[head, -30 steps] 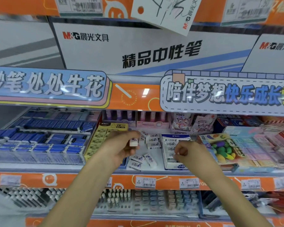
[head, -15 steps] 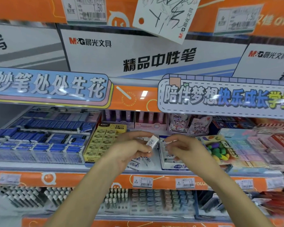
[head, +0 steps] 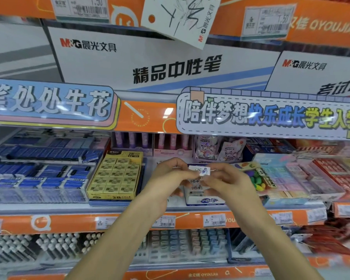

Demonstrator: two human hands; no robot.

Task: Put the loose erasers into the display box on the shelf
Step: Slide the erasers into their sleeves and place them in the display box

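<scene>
A small white eraser (head: 199, 170) with blue print is pinched between the fingertips of both hands above the shelf. My left hand (head: 170, 176) holds its left end and my right hand (head: 228, 179) holds its right end. Just below them stands the white and blue display box (head: 205, 200), with a few matching erasers visible inside; my hands hide most of it. Any loose erasers on the shelf to the box's left are covered by my left hand.
A yellow box of 2B erasers (head: 115, 174) stands left of my hands, with blue eraser trays (head: 38, 174) further left. Colourful eraser packs (head: 271, 178) fill the shelf on the right. A signed shelf edge (head: 251, 116) hangs overhead. Pens (head: 180, 245) fill the shelf below.
My left hand carried the eraser rightward from the loose pile, and my right hand came in to meet it. Both hands now pinch it together above the display box.
</scene>
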